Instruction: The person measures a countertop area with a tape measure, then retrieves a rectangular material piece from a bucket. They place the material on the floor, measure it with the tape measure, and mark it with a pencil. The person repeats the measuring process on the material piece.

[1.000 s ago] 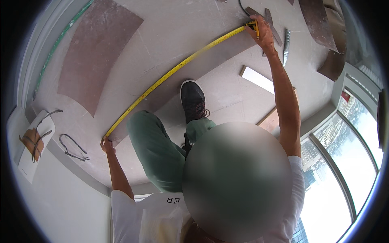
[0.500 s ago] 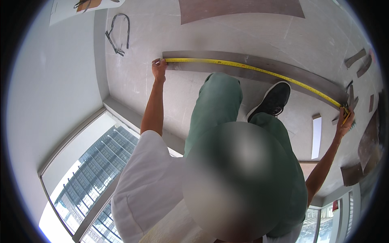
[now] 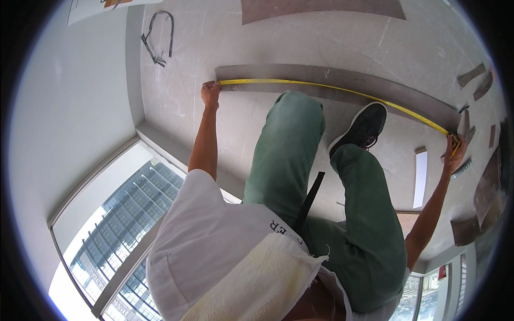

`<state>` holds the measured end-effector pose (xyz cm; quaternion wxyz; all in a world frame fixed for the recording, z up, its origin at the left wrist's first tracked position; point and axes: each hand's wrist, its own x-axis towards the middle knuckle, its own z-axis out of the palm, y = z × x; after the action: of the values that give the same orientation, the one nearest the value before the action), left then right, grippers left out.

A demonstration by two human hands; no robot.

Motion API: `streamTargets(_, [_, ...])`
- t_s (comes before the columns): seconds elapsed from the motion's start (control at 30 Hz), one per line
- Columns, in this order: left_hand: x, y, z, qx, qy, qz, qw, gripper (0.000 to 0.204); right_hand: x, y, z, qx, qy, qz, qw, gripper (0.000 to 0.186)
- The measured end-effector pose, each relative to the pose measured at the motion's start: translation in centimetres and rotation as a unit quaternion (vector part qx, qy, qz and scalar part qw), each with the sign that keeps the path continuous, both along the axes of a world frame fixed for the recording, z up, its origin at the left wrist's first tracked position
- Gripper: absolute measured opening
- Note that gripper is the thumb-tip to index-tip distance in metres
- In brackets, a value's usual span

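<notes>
A yellow tape measure (image 3: pixel 257 81) is stretched along a long, narrow grey-brown strip (image 3: pixel 300 71) that lies on the floor. My left hand (image 3: pixel 211 95) is closed on the tape's end at the strip's left end. Far to the right, my right hand (image 3: pixel 455 150) is wrapped round the tape's dark case, which the fingers partly hide. A thin yellow stick shows at that hand too, its kind unclear. Between the hands, the tape appears narrow and partly turned on edge.
My dark shoe (image 3: pixel 366 125) stands close to the strip's near edge. A brown sheet (image 3: pixel 321 9) lies beyond, and a bent dark cable-like loop (image 3: pixel 171 32) is at the far left. By my right hand are a white strip (image 3: pixel 421 179) and cut scraps (image 3: pixel 471 76). A window (image 3: pixel 128 214) is at left.
The tape has turned partly on edge between my hands, showing less of its face. My right hand has shifted slightly; both hands keep their hold.
</notes>
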<state>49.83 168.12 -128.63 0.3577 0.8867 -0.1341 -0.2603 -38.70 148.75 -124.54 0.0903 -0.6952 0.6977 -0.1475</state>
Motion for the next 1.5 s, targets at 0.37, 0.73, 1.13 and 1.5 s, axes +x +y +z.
streamTargets(0.37, [1.2, 0.9, 0.6, 0.158, -0.006, -0.074, 0.985, 0.028, -1.2, -0.6, -0.9, 0.011, 0.027, 0.026, 0.999, 0.041])
streamTargets(0.73, [2.0, 1.9, 1.2, 0.136, 0.084, -0.104, 0.982, 0.024, -1.8, -1.2, -0.8, 0.062, 0.024, 0.013, 0.998, 0.044])
streamTargets(1.13, [4.0, 1.1, -0.3, 0.145, 0.107, -0.032, 0.983, 0.017, -1.1, -2.1, 1.9, 0.131, -0.021, -0.01, 0.991, 0.042])
streamTargets(1.5, [4.8, 1.0, -0.7, 0.137, 0.114, -0.055, 0.982, 0.015, -1.7, -3.0, 1.2, 0.137, -0.002, 0.019, 0.99, 0.043])
